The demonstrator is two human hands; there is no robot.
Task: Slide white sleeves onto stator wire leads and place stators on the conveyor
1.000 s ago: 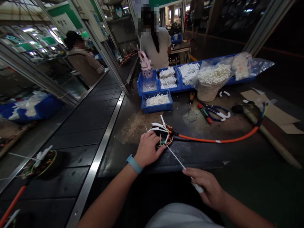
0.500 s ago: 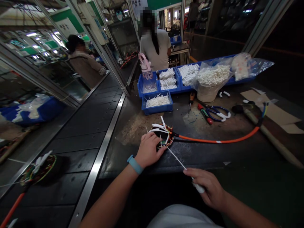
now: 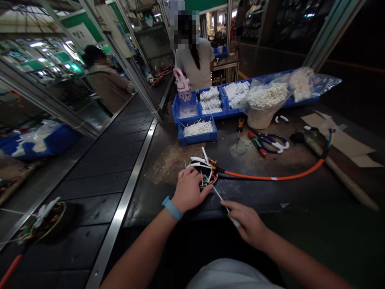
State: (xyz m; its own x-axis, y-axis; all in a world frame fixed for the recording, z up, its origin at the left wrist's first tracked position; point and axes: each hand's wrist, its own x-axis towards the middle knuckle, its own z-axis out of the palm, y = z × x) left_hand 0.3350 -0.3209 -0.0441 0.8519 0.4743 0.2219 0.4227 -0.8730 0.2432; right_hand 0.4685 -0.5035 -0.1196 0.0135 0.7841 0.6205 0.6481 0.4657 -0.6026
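Observation:
On the bench lies a round wired part (image 3: 214, 168) with coloured wires, a green board and several white sleeves standing out of it. An orange cable (image 3: 264, 178) runs from it to the right. My left hand (image 3: 189, 188), with a blue band at the wrist, grips its near left side, fingers bent over the rim and thumb at the near edge. From beside that thumb a thin white wire (image 3: 217, 194) stretches to my right hand (image 3: 248, 224), which is closed around it. A thicker white piece, perhaps a sleeve, shows under the right fingers.
Blue bins of white sleeves (image 3: 210, 100) and a small blue tray (image 3: 197, 140) stand behind. Scissors (image 3: 273, 143), red-handled cutters (image 3: 257, 143) and a screwdriver (image 3: 240, 125) lie to the right. Left is a conveyor (image 3: 120, 160) carrying another wired part (image 3: 45, 224). Two people are beyond.
My right hand has moved up and left, closer to my left hand, and less of the white wire shows between them. The part on the conveyor has shifted down and left.

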